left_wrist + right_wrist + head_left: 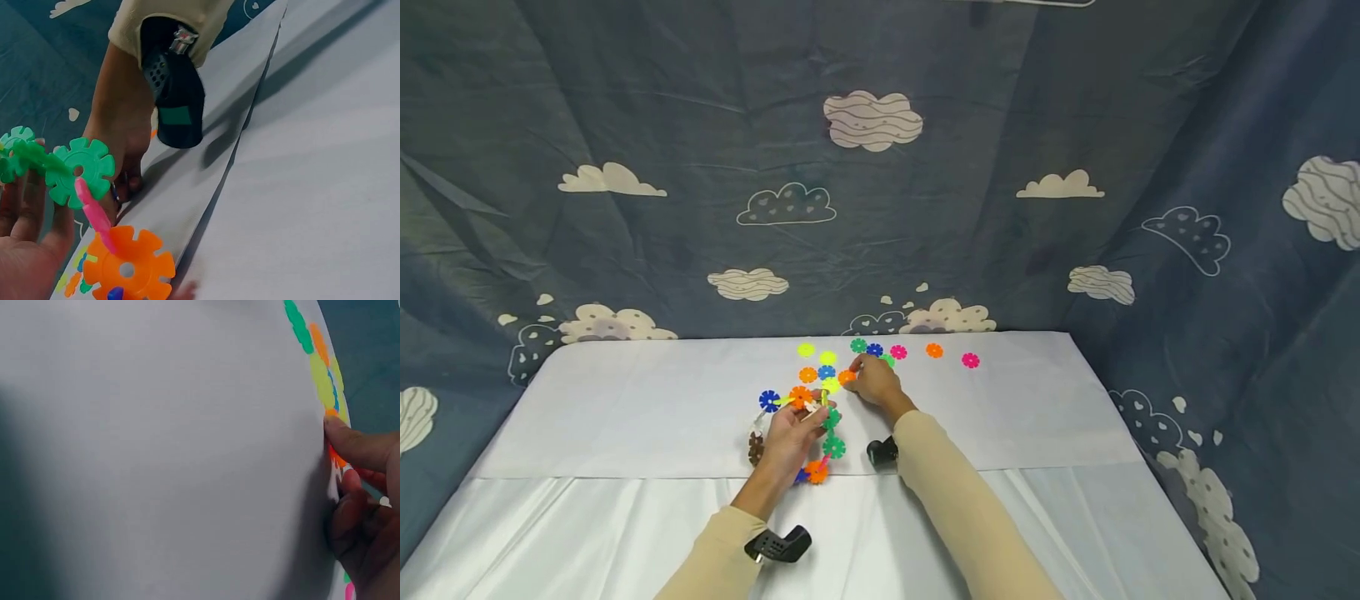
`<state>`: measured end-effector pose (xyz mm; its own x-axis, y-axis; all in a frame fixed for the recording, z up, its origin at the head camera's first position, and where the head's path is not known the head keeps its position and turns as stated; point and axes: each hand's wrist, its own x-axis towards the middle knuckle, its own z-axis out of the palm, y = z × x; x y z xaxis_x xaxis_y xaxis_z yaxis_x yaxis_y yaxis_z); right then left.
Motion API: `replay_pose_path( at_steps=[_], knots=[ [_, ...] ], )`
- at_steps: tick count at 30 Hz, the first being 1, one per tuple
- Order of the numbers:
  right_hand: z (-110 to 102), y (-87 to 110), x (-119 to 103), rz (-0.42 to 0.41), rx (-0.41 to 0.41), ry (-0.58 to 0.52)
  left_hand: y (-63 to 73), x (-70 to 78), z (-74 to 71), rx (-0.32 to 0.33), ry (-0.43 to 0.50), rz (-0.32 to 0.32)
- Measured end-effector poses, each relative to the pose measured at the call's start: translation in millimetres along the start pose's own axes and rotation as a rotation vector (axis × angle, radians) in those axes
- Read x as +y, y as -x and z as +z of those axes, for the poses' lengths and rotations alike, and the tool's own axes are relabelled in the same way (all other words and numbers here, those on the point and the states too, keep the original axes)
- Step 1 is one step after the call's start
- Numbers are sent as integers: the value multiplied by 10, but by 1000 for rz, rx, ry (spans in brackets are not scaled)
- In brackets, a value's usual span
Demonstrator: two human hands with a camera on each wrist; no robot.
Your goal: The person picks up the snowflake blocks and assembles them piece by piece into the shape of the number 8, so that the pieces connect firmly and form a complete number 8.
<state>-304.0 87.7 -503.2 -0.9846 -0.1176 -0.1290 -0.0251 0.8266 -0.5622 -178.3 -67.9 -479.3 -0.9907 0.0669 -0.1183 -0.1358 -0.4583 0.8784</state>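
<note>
Over white cloth (pixel 1000 425), right fingers (pixel 352 481) pinch a notched orange disc (pixel 847 377).

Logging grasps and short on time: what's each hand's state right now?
Left hand: closed, holding the chain of linked discs.
Right hand: closed, pinching a loose orange disc.

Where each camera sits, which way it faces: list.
Head: on the head, facing forward and down at the white table; left hand and right hand show.
Left wrist: on that wrist, facing linked discs; both hands show.
Right wrist: on that wrist, facing the table; right hand shows.
Head and right wrist share the pinched orange disc.
</note>
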Motion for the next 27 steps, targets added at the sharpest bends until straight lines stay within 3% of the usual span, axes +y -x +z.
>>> replay_pose_path(
  at_steps=[4, 10, 13, 16, 21, 27],
  knots=[
    [-4, 76, 37, -56, 13, -143, -8, -3, 2, 14, -15, -13],
    [-161, 270, -54, -159, 26, -746, -23, -17, -7, 26, -66, -11],
    [-303, 437, -191, -261, 41, -896, -26, -21, -10, 20, -98, 3],
    [-402, 597, -300, -350, 22, -891, -26, -24, -11, 17, -143, 29],
    [-495, 770, -399, -422, 3, -819, -35, -36, -2, 9, -182, 71],
    [-662, 978, -515, -507, -26, -694, -43, -56, -4, 28, -234, 56]
  ],
)
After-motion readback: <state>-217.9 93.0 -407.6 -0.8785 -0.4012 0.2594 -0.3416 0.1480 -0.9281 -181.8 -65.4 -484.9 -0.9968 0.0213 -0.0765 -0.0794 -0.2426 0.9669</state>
